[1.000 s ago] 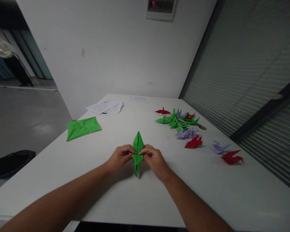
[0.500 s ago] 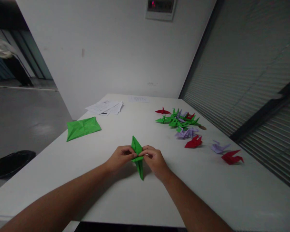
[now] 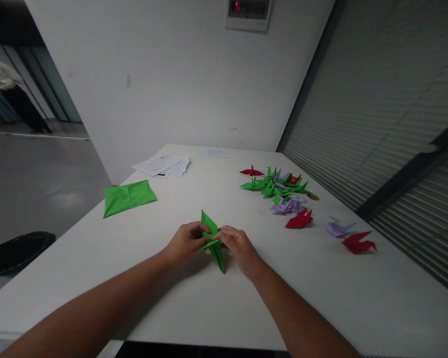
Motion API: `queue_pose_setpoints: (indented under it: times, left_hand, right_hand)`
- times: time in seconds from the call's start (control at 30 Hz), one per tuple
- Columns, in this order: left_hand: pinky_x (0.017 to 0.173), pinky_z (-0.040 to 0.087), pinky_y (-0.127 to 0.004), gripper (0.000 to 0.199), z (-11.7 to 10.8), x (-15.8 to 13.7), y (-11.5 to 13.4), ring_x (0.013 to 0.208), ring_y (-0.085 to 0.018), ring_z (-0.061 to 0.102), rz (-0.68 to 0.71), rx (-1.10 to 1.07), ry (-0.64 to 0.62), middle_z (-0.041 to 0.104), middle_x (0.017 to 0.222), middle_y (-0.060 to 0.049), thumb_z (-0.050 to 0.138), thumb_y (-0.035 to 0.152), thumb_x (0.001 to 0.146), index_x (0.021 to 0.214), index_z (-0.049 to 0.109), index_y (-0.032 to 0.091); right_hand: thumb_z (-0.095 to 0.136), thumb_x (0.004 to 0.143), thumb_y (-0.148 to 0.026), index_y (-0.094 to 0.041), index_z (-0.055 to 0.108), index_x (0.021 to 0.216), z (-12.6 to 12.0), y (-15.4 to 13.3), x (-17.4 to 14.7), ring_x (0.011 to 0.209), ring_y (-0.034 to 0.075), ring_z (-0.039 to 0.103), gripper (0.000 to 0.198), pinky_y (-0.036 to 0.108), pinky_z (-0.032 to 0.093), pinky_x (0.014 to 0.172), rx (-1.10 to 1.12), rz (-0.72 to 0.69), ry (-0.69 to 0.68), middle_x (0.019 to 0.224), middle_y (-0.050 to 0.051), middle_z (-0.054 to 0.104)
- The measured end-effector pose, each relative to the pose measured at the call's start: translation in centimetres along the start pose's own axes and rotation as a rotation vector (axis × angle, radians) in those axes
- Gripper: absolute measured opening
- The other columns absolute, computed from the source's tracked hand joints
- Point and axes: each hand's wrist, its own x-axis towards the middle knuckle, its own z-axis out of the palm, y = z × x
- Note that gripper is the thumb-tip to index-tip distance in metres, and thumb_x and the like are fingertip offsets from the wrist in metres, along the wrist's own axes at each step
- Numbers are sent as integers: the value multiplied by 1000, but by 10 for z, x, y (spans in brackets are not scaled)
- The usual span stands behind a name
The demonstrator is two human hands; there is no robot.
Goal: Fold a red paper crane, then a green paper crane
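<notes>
A partly folded green origami paper (image 3: 217,254) is held just above the white table (image 3: 171,308), one point reaching away from me and another toward me. My left hand (image 3: 188,242) pinches its left side between thumb and fingers. On the other side, my right hand (image 3: 237,244) is closed with its fingertips on the paper near the middle fold. The fingers hide part of the middle of the paper.
Several green, red and purple paper cranes (image 3: 276,186) lie heaped at the back right. Nearer are a purple crane (image 3: 338,227) and a red crane (image 3: 358,243). At left are a green paper sheet (image 3: 130,198), printed sheets (image 3: 163,165) and a black-lined bin (image 3: 17,252). A person (image 3: 11,89) stands far left.
The green origami paper has turned slightly, its far point shifting left and its near point right. Both hands have stayed on it, with small finger movements.
</notes>
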Motion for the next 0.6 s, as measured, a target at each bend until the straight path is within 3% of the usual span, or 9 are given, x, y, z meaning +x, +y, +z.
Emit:
queue_pose_setpoints:
  times: [0.1,0.27,0.37,0.47,0.6]
  left_hand:
    - [66,52,-27,26,1,-1,3,69,-16,66,34,103,-1,73,80,-4,82,33,77,89,68,15]
    - [62,49,-27,21,2,-1,5,66,-15,63,58,228,30,71,78,-3,78,30,77,89,69,16]
    - [62,49,-27,19,1,-1,5,67,-15,62,58,251,27,69,77,-2,76,27,76,90,69,16]
    - [64,49,-27,20,1,-2,7,70,-15,62,66,218,16,68,80,-2,76,24,76,91,67,16]
    - [67,52,-28,33,4,-3,9,76,-16,64,38,86,-83,68,89,-3,80,25,75,102,62,17]
  right_hand:
    - [68,88,-56,-16,77,81,1,-2,0,85,19,63,41,31,53,76,106,98,-3,88,5,64]
    - [79,78,-41,-17,73,79,2,2,2,69,16,60,25,29,48,68,135,208,-16,71,0,65]
    - [80,72,-31,-19,66,78,4,4,2,67,14,59,20,27,46,66,150,198,-1,71,-2,64]
    - [81,68,-26,-21,55,80,6,4,2,66,13,57,29,26,46,64,180,177,41,73,-5,60]
    - [80,68,-25,-22,50,82,6,4,2,65,12,57,34,25,45,62,151,161,75,75,-6,57]
